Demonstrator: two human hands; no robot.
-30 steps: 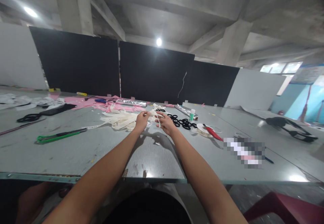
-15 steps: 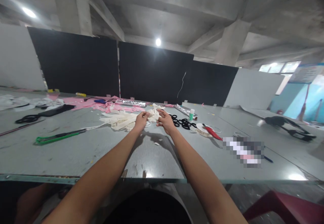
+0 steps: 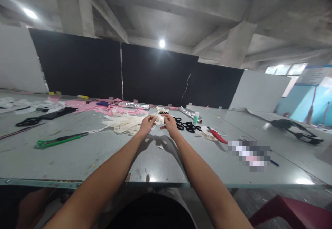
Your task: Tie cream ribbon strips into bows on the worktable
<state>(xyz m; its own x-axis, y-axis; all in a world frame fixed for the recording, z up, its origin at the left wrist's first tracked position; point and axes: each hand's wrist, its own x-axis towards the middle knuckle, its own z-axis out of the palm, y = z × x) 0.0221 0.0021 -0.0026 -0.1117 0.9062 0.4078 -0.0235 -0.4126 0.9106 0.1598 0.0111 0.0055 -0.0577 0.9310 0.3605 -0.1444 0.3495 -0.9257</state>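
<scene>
Over the middle of the table, my left hand (image 3: 147, 125) and my right hand (image 3: 169, 123) pinch a small cream-white strip (image 3: 160, 119) between them, one hand at each side. The strip looks looped or folded; its exact shape is too small to tell. Just left of my left hand lies a pile of cream ribbon strips (image 3: 124, 124). Several black rings (image 3: 188, 126) lie to the right of my right hand, beside a green and white glue stick (image 3: 196, 117).
On the left lie a green cutter (image 3: 61, 140), black scissors (image 3: 29, 121) and pink scraps (image 3: 77, 104). To the right are a ribbon roll (image 3: 207, 134), a red-handled tool (image 3: 218, 136) and a black strap (image 3: 298, 132). Dark panels (image 3: 160, 77) stand behind.
Both hands have shifted slightly and turned the cream-white piece, which now shows a smoother, flatter face. More black rings show just behind it.
</scene>
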